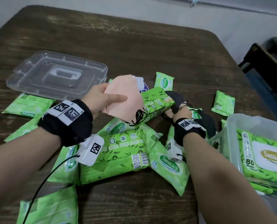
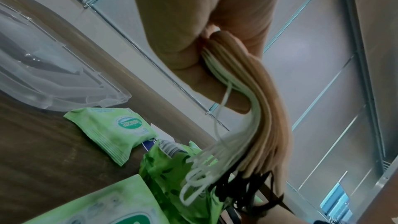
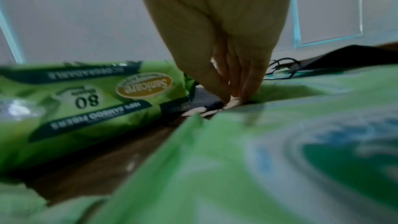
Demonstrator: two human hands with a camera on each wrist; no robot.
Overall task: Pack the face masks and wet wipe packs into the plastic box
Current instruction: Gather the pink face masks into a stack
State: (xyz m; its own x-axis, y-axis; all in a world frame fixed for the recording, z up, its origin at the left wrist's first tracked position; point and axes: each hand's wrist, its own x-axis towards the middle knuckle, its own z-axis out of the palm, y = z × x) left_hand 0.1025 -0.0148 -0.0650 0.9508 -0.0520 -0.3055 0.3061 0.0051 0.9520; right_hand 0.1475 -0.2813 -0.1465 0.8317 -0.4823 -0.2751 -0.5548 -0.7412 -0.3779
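My left hand grips a stack of face masks above the table, peach ones on top and white ones beneath, ear loops dangling; the left wrist view shows the stack edge-on in my left hand. My right hand reaches down between the green wet wipe packs. Its fingertips pinch a black face mask with a peach one under it. The clear plastic box stands at the right with an 80-count wipe pack inside. Several wipe packs lie loose, including a big one.
The box's clear lid lies at the back left of the brown wooden table. Another black mask lies beside the box. Small wipe packs are scattered around. A dark piece of furniture stands beyond the table's right edge.
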